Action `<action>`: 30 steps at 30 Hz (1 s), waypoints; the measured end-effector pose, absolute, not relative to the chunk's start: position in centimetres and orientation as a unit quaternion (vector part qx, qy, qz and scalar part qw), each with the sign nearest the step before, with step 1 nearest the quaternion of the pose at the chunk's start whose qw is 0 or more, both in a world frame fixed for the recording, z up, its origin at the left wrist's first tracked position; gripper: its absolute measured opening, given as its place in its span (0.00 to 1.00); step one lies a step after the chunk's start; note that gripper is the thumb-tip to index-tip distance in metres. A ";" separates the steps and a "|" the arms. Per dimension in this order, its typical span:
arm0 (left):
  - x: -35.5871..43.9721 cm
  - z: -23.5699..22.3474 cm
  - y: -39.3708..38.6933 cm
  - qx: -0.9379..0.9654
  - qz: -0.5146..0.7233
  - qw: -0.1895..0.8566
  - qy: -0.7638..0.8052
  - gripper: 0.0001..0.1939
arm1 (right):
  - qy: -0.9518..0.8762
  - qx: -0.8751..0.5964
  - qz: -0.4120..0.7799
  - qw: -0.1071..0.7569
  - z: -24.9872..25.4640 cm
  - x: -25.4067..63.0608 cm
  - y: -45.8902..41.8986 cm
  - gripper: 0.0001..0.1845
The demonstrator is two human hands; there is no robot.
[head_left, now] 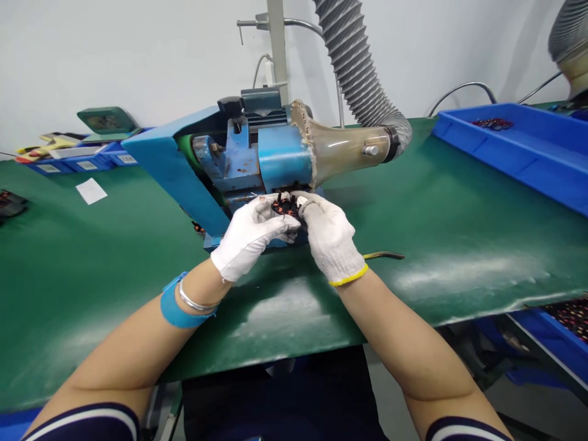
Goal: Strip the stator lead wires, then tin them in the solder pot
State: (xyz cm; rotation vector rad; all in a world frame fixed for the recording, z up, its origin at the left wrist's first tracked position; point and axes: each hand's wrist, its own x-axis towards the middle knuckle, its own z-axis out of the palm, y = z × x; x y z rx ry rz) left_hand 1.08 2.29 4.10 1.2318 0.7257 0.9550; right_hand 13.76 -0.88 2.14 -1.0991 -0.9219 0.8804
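Note:
Both my hands wear white knit gloves and meet in front of a blue bench machine. My left hand and my right hand are both closed on a small black part with orange-red windings, held right at the machine's lower opening. The fingertips pinch it from either side, hiding most of the part. A blue strap and a metal bangle sit on my left wrist.
A clear funnel joins the machine to a grey ribbed extraction hose. A large blue tray lies at the right, holding a few small parts. Small blue bins stand far left. Another tray of parts sits below the green table's edge.

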 end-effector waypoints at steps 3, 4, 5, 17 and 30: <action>1.1 4.0 2.4 0.550 0.429 0.643 0.316 0.27 | -0.392 -0.466 0.413 0.678 2.0 13.7 -0.9 0.13; 1.0 3.9 2.5 0.555 0.428 0.642 0.313 0.27 | -0.386 -0.454 0.422 0.683 2.0 13.6 -0.9 0.14; 0.9 3.9 2.7 0.558 0.424 0.642 0.310 0.28 | -0.379 -0.443 0.430 0.689 2.0 13.5 -0.9 0.14; 1.7 2.9 2.1 0.537 0.471 0.629 0.307 0.26 | -0.337 -0.434 0.424 0.720 1.7 12.9 -1.1 0.16; 1.3 3.4 1.4 0.530 0.425 0.679 0.278 0.26 | -0.339 -0.459 0.415 0.709 2.5 12.7 -2.3 0.16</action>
